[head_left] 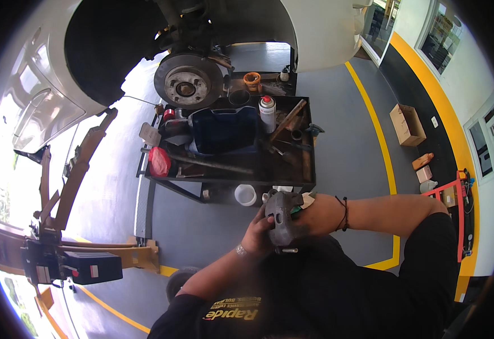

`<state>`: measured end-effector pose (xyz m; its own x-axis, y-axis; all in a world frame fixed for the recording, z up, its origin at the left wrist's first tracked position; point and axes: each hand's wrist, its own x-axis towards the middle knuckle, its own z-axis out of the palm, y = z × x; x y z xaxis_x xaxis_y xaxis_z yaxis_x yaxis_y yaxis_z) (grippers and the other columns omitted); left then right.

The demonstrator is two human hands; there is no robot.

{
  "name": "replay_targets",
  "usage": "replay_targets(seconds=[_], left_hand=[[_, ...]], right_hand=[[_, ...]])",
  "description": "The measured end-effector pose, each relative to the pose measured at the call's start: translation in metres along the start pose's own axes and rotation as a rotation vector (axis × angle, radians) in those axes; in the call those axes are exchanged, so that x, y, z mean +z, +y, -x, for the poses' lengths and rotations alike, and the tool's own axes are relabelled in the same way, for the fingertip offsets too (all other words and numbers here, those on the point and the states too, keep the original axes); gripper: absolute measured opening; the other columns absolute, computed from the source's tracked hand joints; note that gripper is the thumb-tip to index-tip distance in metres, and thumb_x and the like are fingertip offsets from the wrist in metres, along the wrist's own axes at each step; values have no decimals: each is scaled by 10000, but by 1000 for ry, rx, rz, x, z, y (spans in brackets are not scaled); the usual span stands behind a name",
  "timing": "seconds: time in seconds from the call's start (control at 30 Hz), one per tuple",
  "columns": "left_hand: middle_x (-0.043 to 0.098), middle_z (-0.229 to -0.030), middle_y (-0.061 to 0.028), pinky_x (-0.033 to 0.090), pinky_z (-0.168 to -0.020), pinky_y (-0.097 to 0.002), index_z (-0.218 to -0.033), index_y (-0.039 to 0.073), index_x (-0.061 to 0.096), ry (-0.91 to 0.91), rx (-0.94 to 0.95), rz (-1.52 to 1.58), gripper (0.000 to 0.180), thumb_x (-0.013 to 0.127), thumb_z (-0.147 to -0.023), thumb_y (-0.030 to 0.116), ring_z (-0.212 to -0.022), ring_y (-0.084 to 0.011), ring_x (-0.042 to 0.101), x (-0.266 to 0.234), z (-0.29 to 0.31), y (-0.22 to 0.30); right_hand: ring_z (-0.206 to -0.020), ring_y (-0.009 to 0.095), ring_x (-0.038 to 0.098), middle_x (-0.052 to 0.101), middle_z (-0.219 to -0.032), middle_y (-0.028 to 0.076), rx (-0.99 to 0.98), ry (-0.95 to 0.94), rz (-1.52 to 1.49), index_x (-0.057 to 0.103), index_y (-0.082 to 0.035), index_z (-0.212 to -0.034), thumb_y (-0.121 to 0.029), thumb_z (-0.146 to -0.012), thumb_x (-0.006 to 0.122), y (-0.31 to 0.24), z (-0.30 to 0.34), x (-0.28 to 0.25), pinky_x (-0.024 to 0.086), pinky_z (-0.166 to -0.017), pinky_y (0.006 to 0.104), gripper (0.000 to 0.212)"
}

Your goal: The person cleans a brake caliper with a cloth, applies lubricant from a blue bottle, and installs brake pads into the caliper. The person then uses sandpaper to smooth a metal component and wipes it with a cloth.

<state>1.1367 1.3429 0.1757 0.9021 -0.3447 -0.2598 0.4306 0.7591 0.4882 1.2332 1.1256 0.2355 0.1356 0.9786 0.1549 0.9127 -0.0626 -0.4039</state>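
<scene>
A dark grey brake caliper (281, 210) is held up close in front of my body. My left hand (255, 234) grips its near left side, with the thumb over the metal face. From the right, my right hand (319, 214) reaches around the caliper's other side; most of its fingers are hidden behind the part. A pale scrap with a green edge (305, 201) shows between that hand and the caliper, its kind unclear. A metal pin (288, 250) sticks out at the caliper's lower end. Beyond the trolley, the bare brake disc (186, 80) sits on the raised car's hub.
A black tool trolley (230, 179) stands ahead, carrying a dark blue jug (224, 131), a spray can (267, 114), a long bar and tools. A white tub (245, 195) is on its lower level. Lift arms (83, 169) stand left; a cardboard box (408, 125) lies right.
</scene>
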Motion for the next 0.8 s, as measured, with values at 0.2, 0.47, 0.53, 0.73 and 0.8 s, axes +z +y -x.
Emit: replay_targets(seconds=[0.2,0.47,0.53,0.73,0.8], left_hand=[[659,-1281,-142,605,-846,-454,-1450,104,480,-123,-306,176,803,836,-802,417,-1139,-300,677,8,-7,9],[565,-1343,-136,538,-1017,-485,-1516,97,326,-98,-21,78,835,775,-845,313,-1230,-313,610,0,-13,24],[548,-1357,-135,537,-1014,-476,-1504,92,336,-36,67,24,807,770,-851,285,-1244,-302,589,-2,-13,15],[547,-1345,-143,545,-1002,-464,-1516,92,330,89,205,70,794,753,-862,242,-1216,-295,593,-17,-22,-8],[553,-1343,-148,554,-988,-466,-1527,94,321,85,173,87,809,753,-861,247,-1193,-297,612,-23,-24,-10]], right_hand=[[-1158,269,631,644,-1202,52,-260,-110,311,672,-138,-1182,-174,-839,669,17,-14,-39,554,-960,378,344],[-1096,327,668,665,-1165,107,413,-11,-54,668,-81,-1116,-105,-799,705,-26,-15,-27,582,-869,435,320],[-1106,342,656,666,-1152,125,433,-51,-224,659,-64,-1126,-106,-815,692,-29,-13,-14,564,-897,441,316],[-1197,366,592,642,-1219,151,499,201,-610,627,-50,-1204,-129,-840,683,-28,-21,33,482,-1021,461,377],[-1243,364,562,624,-1263,150,456,202,-577,631,-61,-1218,-143,-840,681,-20,-16,40,465,-1046,472,390]])
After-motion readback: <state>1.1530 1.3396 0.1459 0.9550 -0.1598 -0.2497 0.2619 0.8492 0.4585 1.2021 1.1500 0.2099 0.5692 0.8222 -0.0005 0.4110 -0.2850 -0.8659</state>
